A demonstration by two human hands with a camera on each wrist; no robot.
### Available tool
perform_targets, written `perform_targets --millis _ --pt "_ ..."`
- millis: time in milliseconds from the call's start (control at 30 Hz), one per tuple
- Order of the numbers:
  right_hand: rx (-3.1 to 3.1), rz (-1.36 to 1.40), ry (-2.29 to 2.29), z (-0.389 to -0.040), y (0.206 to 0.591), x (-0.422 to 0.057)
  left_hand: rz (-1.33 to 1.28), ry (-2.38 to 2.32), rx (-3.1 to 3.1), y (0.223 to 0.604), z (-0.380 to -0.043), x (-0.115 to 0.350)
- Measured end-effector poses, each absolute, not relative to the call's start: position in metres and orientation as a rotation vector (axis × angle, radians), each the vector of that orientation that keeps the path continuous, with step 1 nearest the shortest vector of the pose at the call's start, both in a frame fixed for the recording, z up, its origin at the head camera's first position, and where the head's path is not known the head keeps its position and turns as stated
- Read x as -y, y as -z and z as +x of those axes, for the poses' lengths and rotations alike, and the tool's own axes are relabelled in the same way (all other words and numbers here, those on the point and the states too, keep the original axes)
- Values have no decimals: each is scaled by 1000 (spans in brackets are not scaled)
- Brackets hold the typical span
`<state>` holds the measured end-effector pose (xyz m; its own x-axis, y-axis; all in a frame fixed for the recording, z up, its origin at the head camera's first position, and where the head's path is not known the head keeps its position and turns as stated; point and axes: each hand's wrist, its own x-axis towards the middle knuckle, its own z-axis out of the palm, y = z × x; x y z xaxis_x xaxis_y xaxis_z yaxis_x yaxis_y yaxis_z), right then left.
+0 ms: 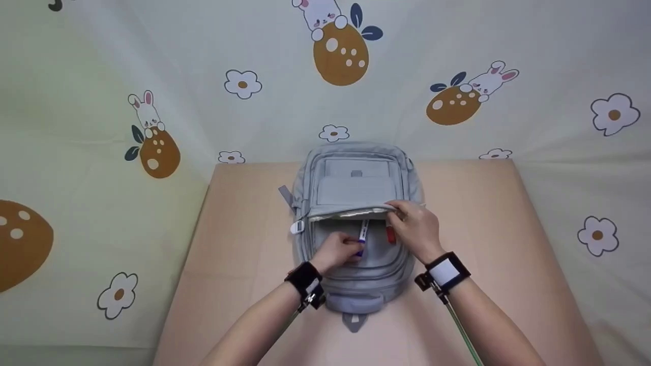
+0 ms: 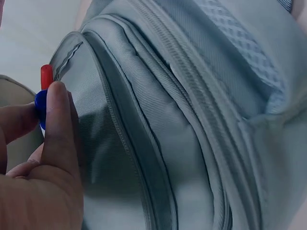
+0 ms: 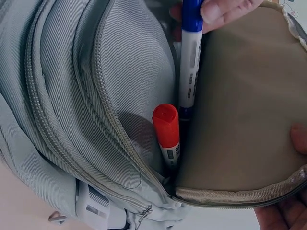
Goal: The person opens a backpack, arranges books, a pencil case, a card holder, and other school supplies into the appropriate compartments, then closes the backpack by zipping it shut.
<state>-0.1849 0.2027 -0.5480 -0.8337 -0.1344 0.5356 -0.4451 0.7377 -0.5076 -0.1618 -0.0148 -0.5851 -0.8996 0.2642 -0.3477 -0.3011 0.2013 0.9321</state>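
Observation:
A grey-blue backpack [image 1: 358,189] lies with its front pocket unzipped. My left hand [image 1: 336,250] pinches a whiteboard marker [image 1: 363,234] by its blue cap [image 3: 193,17]; the white barrel points down into the pocket opening in the right wrist view. My right hand [image 1: 418,226] holds the edge of the pocket flap [image 3: 240,105] away from the bag, fingers and thumb on either side of the zip edge. Beside the blue marker, a red-capped marker [image 3: 166,127] stands in the pocket, its lower end hidden. Behind my left fingers, the red cap [image 2: 46,76] shows.
The backpack rests on a light tan table [image 1: 244,274] that meets a patterned cloth backdrop [image 1: 285,112] at its far edge. A grey strap [image 1: 286,195] and a white tag [image 1: 297,227] stick out at the bag's left side. A carry handle [image 1: 354,303] is at its near end.

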Motion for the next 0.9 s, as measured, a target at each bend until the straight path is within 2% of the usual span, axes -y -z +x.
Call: perform_targets --millis 300,567,667,833,900 --pt "2473 462 -890 -184 551 -199 9 -1813 -2101 592 -172 14" --pt "2459 477 -896 -183 553 -201 232 -1564 -2410 582 -158 29" --pt "2462 485 -894 -182 554 -202 490 -1384 -2659 569 -145 37" --pt "2472 486 -876 -179 554 -205 1201 -1242 -3089 548 -133 50" --pt "2473 490 -873 -178 555 -205 1333 -1228 -3226 542 -137 55"
